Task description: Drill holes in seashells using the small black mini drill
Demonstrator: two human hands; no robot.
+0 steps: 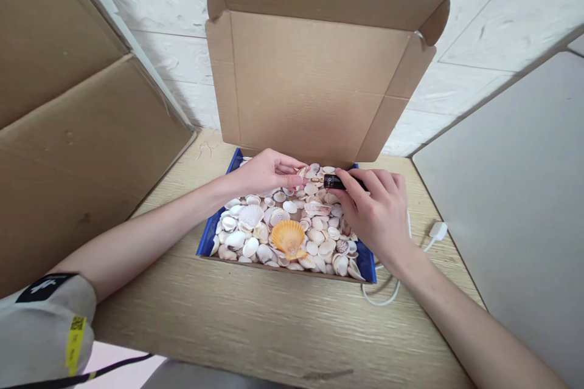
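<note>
Above the far part of a box of seashells, my left hand (267,173) pinches a small pale pinkish shell (302,174) between thumb and fingers. My right hand (378,209) is wrapped round a slim black mini drill (334,182) with a brass-coloured chuck. The drill lies roughly level and points left at the held shell; whether its bit touches the shell is too small to tell. Below both hands, white, pink and brown shells fill the cardboard box, which has a blue lining (366,262). A large orange scallop shell (288,237) lies near the front.
The box's cardboard lid (314,79) stands raised at the back, before a white brick-patterned wall (515,36). A white cable (381,302) with a plug (438,231) lies on the wooden tabletop (255,310) at the right. Large cardboard (82,134) rises at the left, a white panel (515,194) at the right.
</note>
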